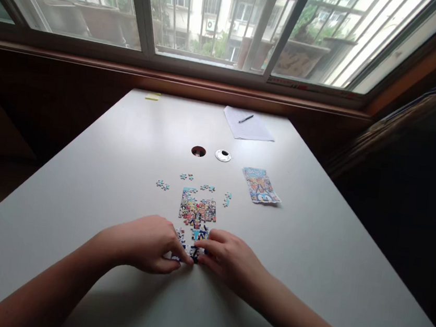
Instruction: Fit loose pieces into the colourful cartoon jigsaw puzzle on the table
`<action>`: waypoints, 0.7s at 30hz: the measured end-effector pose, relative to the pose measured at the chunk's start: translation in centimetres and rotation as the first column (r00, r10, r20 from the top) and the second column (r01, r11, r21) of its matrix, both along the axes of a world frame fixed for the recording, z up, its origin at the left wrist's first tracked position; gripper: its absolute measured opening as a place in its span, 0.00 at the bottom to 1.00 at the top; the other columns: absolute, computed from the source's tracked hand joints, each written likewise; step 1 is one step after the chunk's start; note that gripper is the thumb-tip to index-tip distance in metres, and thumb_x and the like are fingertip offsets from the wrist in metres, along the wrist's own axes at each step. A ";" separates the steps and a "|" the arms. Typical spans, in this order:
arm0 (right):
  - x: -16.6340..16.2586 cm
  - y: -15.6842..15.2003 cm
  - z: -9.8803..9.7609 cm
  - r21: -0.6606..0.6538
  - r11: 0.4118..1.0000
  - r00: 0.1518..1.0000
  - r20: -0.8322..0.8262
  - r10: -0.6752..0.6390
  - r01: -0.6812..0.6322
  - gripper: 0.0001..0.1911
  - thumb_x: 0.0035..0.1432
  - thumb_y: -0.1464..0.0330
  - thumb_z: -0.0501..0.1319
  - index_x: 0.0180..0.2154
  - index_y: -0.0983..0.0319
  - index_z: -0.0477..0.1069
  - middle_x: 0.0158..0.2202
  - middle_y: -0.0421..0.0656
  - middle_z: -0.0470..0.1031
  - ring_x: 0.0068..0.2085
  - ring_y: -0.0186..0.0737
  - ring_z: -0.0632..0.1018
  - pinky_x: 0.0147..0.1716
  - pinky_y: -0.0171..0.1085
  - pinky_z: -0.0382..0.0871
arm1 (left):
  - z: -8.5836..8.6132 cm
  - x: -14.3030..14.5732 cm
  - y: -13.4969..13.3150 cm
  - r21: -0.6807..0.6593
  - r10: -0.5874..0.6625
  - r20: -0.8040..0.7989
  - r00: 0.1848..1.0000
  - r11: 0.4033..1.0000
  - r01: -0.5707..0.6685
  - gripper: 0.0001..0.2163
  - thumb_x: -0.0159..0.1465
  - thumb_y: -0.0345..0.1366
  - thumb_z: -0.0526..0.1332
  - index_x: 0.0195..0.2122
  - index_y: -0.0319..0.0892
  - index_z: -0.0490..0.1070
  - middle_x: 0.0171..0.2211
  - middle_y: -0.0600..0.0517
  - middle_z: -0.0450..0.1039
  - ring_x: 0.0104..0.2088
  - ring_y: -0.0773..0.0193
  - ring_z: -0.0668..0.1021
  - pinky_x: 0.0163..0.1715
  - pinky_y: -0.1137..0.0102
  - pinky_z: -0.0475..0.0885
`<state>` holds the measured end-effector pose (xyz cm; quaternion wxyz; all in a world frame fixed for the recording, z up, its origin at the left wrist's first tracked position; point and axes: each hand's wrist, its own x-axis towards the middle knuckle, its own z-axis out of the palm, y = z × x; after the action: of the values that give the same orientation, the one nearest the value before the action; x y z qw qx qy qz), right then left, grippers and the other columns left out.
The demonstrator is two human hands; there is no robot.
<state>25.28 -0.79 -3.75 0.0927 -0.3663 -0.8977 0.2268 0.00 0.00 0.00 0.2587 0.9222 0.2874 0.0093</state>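
One flat, multicoloured, partly joined jigsaw puzzle [199, 211] on the smooth white table [307, 278] is apparently steadied at its near end by the bare left hand [149, 242] and bare right hand [227, 253], fingers narrowly parted, though whether any piece is pinched cannot be told.

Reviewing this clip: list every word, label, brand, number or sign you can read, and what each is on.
No text can be read with certainty.
Picture sheet: title-like lettering across the top, too small and blurred to read.
White paper under the pen: any writing is too faint to read.
Jigsaw puzzle: no legible text.
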 end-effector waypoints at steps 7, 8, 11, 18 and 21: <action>-0.6 0.2 0.6 -0.087 0.995 0.999 0.011 -0.054 0.054 0.12 0.59 0.70 0.66 0.46 0.56 0.78 0.39 0.41 0.76 0.41 0.40 0.77 0.40 0.35 0.66 | 0.0 0.1 -0.1 -0.009 0.032 0.002 0.999 0.999 -0.032 0.17 0.60 0.32 0.62 0.47 0.61 0.80 0.26 0.57 0.81 0.23 0.64 0.77 0.25 0.71 0.63; -0.7 0.2 0.8 -0.102 0.993 0.998 0.012 -0.063 0.064 0.12 0.58 0.71 0.66 0.45 0.57 0.78 0.39 0.42 0.76 0.41 0.40 0.77 0.39 0.35 0.66 | 0.0 0.1 -0.1 -0.011 0.034 0.006 0.999 0.999 -0.034 0.17 0.60 0.32 0.62 0.47 0.61 0.80 0.26 0.57 0.81 0.22 0.65 0.77 0.25 0.71 0.62; -0.9 0.3 1.3 -0.165 0.983 0.996 0.008 -0.086 0.086 0.13 0.56 0.73 0.66 0.44 0.59 0.77 0.38 0.41 0.74 0.38 0.38 0.76 0.37 0.34 0.65 | 0.0 0.1 -0.1 -0.014 0.037 0.013 0.999 0.999 -0.037 0.17 0.60 0.32 0.62 0.46 0.61 0.80 0.25 0.57 0.80 0.21 0.65 0.76 0.24 0.71 0.61; -1.2 0.3 1.5 -0.275 0.953 0.990 -0.029 -0.140 0.127 0.14 0.54 0.76 0.65 0.44 0.61 0.76 0.37 0.41 0.72 0.37 0.37 0.74 0.36 0.33 0.65 | 0.1 0.1 -0.1 -0.031 0.033 -0.015 0.999 0.999 -0.033 0.16 0.63 0.34 0.61 0.47 0.62 0.80 0.26 0.57 0.81 0.22 0.65 0.76 0.24 0.71 0.60; -1.2 0.3 1.3 -0.274 0.953 0.988 -0.044 -0.147 0.130 0.14 0.54 0.76 0.65 0.44 0.61 0.76 0.36 0.40 0.72 0.36 0.36 0.74 0.35 0.33 0.64 | 0.0 0.0 -0.1 -0.021 0.026 -0.010 1.000 0.999 -0.026 0.16 0.63 0.34 0.61 0.47 0.62 0.79 0.27 0.57 0.81 0.23 0.65 0.77 0.24 0.71 0.60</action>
<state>24.05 -0.53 -2.48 0.0859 -0.4301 -0.8271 0.3515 0.05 -0.15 0.04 0.2670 0.9156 0.3007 0.0052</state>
